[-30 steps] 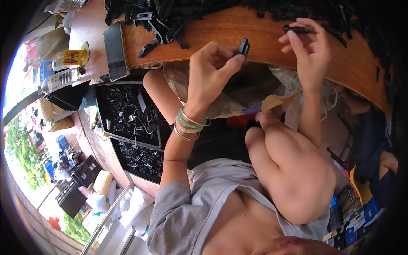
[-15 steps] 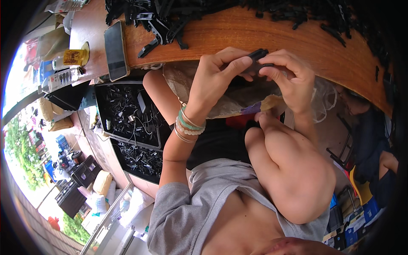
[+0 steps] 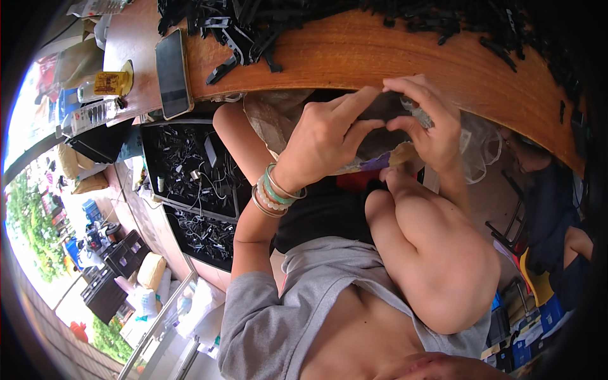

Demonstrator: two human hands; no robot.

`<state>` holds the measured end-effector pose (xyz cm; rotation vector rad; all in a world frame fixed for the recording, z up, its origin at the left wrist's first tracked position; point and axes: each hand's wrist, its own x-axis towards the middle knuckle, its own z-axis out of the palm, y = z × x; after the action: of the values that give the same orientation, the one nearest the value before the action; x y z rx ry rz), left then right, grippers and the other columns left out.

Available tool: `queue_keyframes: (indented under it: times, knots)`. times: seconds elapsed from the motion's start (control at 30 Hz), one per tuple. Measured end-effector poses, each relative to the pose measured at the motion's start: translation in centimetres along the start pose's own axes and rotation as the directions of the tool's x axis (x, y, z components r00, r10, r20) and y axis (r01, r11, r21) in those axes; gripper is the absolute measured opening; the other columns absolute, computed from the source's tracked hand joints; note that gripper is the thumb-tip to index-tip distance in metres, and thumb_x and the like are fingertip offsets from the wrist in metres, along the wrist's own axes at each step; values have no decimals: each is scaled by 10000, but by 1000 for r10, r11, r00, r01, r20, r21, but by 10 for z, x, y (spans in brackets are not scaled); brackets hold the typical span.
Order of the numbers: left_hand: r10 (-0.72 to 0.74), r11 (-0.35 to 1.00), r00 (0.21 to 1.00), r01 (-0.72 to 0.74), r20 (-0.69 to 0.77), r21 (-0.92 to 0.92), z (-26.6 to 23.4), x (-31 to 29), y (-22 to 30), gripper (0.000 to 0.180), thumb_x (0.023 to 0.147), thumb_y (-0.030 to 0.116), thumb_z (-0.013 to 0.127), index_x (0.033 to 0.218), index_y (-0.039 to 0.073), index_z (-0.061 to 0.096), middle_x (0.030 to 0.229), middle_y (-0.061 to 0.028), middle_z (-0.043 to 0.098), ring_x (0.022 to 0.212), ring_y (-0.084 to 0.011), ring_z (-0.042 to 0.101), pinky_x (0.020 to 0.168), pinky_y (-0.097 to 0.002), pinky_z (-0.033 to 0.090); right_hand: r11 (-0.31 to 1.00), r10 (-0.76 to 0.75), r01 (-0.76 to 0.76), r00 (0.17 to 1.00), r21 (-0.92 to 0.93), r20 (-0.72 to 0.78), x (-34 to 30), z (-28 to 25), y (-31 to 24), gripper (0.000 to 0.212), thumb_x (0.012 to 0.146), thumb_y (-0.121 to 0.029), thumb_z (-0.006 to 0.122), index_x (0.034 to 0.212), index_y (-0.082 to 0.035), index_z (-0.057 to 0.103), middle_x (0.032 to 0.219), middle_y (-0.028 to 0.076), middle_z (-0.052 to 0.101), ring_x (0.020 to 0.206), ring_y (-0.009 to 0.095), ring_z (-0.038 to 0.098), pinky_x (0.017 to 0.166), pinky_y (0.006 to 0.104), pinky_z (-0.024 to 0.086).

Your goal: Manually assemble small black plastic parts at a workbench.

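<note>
My left hand [image 3: 332, 130], with several bracelets at its wrist, hangs just off the table's near edge. Its index finger and thumb stretch rightward, apart from each other. Facing it, my right hand [image 3: 430, 117] curves its thumb and index finger into a wide C. The fingertips of both hands nearly meet, and I see no part between them. Below the hands lies a plastic bag [image 3: 263, 120] with a purple and yellow patch, partly covered by my left hand. On the wooden table [image 3: 316, 57] beyond, black plastic parts [image 3: 237, 41] lie heaped.
A phone [image 3: 173, 76] and a small yellow container [image 3: 111, 84] are on the table's left. Two black trays of small parts [image 3: 183, 152] stand below, left of my legs. A clear bag [image 3: 481, 149] hangs at right, near another person's leg [image 3: 577, 240].
The black part that my hands held half a second ago no longer shows. My left hand has lowered slightly with its fingers spread, and my right hand's pinch has widened.
</note>
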<state>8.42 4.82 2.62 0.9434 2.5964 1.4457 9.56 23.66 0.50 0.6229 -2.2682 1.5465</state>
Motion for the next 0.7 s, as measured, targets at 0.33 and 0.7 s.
queue_keyframes:
  times: [0.33, 0.7]
  knots:
    - [12, 995, 1000, -11, 9, -100, 4, 1, -3, 349, 756, 5, 698, 1084, -68, 603, 852, -201, 662, 699, -296, 672, 608, -320, 526, 999, 35, -37, 997, -31, -71, -10, 3, 4, 324, 663, 27, 747, 967, -13, 643, 832, 99, 651, 721, 238, 621, 626, 307, 486]
    - [92, 994, 994, -88, -58, 62, -27, 19, -33, 217, 777, 96, 703, 969, 8, 652, 798, -113, 631, 692, -298, 626, 602, -338, 502, 991, 129, -129, 992, -19, 2, 8, -30, 26, 231, 777, -70, 707, 1003, -53, 662, 1012, 95, 644, 876, 216, 625, 686, 294, 494]
